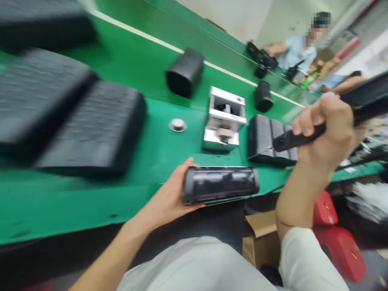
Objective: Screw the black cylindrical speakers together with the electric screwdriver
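Observation:
My left hand (pixel 174 188) grips one end of a black speaker-like box (pixel 221 184) with a glossy, mesh-like upper face, over the bench's front edge. On the right, raised above the bench, my right hand (pixel 327 125) is wrapped round a black electric screwdriver (pixel 298 139). Its thin bit points left, toward the box but apart from it. A white and silver screw feeder (pixel 224 117) stands on the green bench beyond the box. Left of the feeder lies a small round white part (pixel 178 125).
Large dark textured blocks (pixel 91 125) fill the bench's left side. Black housings (pixel 186 72) stand farther back, and several more (pixel 263 137) sit right of the feeder. A cardboard box (pixel 265 232) and red stools (pixel 339 246) are below. A co-worker (pixel 298 50) is across the bench.

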`<state>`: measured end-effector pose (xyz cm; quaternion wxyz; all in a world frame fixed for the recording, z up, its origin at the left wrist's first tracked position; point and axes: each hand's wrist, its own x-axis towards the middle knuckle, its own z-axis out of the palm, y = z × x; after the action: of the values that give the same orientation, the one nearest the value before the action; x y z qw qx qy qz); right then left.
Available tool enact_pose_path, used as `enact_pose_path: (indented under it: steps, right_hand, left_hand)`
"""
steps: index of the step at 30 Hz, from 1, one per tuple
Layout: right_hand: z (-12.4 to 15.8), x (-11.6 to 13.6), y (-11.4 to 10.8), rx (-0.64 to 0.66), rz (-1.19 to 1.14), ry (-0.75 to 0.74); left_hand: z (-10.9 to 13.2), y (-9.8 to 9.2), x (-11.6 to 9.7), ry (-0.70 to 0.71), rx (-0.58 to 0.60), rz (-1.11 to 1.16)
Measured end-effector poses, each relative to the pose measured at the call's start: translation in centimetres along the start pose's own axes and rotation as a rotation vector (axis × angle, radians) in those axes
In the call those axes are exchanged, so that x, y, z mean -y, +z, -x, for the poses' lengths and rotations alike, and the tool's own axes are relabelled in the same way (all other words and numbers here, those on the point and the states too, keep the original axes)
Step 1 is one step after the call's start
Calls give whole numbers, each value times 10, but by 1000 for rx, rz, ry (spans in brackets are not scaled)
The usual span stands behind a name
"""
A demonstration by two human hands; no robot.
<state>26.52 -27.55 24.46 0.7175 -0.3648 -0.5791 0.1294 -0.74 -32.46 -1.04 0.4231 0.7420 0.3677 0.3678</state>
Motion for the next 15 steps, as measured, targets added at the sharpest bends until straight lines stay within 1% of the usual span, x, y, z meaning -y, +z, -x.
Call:
enact_pose_path:
  steps: [2, 3, 5, 7, 9, 12, 15]
  right_hand:
    - [0, -4, -13, -11, 86, -45]
    - [0, -5, -17, 4, 137, -40]
    - [1, -5, -24, 26, 176, -19]
    - [3, -2, -29, 24, 118, -6]
    - [4, -1, -33, 7, 57, -24]
    - [6, -2, -35, 21, 59, 5]
    - [6, -4, -30, 23, 40, 24]
  left_hand:
    - [0, 4, 12, -16, -41, -44]
    - [2, 5, 12, -23, -63, -69]
    - [7, 7, 4, -30, -91, -104]
    - [11, 8, -6, -36, -111, -135]
    - [11, 8, -9, -52, -124, -143]
    - [8, 8, 2, -68, -101, -114]
    - [6, 7, 15, -54, -73, -82]
